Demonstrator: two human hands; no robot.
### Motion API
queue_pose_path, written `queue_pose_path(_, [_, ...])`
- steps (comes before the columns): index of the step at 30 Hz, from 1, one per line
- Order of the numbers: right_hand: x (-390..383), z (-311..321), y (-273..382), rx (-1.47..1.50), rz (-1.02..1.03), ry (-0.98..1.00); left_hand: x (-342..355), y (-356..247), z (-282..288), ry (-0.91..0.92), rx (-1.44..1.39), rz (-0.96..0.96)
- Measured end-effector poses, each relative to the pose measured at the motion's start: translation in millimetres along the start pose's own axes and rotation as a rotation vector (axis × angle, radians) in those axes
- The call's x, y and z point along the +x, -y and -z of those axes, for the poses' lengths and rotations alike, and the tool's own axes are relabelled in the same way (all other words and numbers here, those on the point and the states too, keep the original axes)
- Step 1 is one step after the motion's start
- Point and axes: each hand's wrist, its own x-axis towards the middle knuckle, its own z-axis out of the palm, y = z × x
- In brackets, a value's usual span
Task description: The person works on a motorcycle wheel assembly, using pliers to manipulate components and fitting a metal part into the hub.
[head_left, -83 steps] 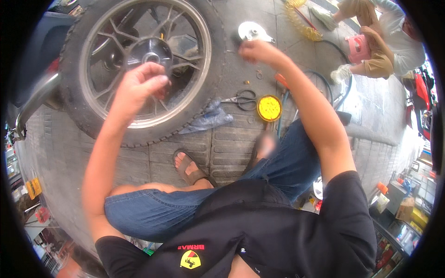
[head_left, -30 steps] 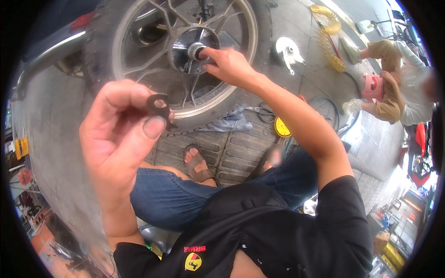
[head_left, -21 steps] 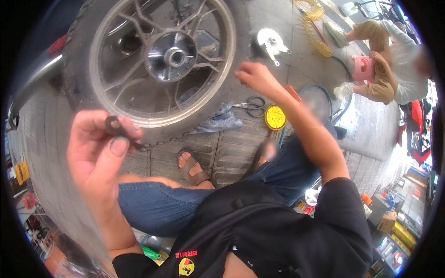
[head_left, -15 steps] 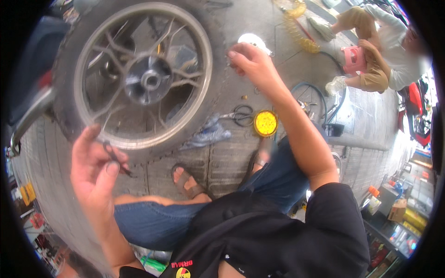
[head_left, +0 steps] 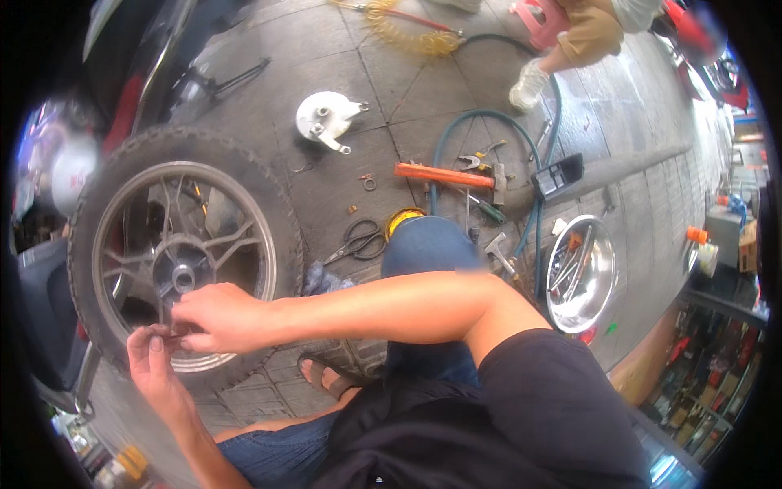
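My left hand (head_left: 161, 376) is raised with thumb and fingers pinched round a small, thin, dark piece (head_left: 174, 335). What kind of piece it is, I cannot make out. My right hand (head_left: 220, 316) reaches across from the right, its fingertips closed at that same piece and meeting the left fingertips. Both hands are over the near edge of a spoked motorcycle wheel (head_left: 269, 244) with a knobbly black tyre, which lies flat on the ground. The wheel's hub (head_left: 184, 275) shows just beyond my right fingers.
Scissors (head_left: 360, 241), a yellow tin (head_left: 401, 218) and a bluish rag (head_left: 326, 279) lie right of the wheel. Beyond are a white brake plate (head_left: 322, 116), an orange-handled hammer (head_left: 444, 173) and a teal hose (head_left: 440, 151). A steel bowl (head_left: 607, 293) holds tools. Another person's shoe (head_left: 528, 85) stands far right.
My right hand has swung left from beyond the wheel's right side to meet my left hand at the small dark piece. The view has shifted, bringing the hammer and steel bowl into sight.
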Motion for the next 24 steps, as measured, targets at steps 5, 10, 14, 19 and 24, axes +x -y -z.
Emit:
queue_pose_path(5, [23, -1, -16, -0.264, 0.218, -0.179, 17, 3, 10, -0.054, -0.031, 0.004])
queue_pose_path(10, [45, -2, -25, -0.33, 0.377, -0.27, 28, -7, 25, -0.03, -0.078, 0.059])
queue_pose_path(14, [51, -2, -23, -0.392, 0.411, -0.375, 31, -14, 25, 0.092, -0.208, 0.156])
queue_pose_path(19, [67, -33, -26, -0.223, 0.227, -0.376, 20, 8, 45, -0.056, -0.091, 0.26])
queue_pose_path(24, [67, -32, -52, -0.3, 0.102, -0.12, 24, 34, 92, -0.285, -0.034, 0.289])
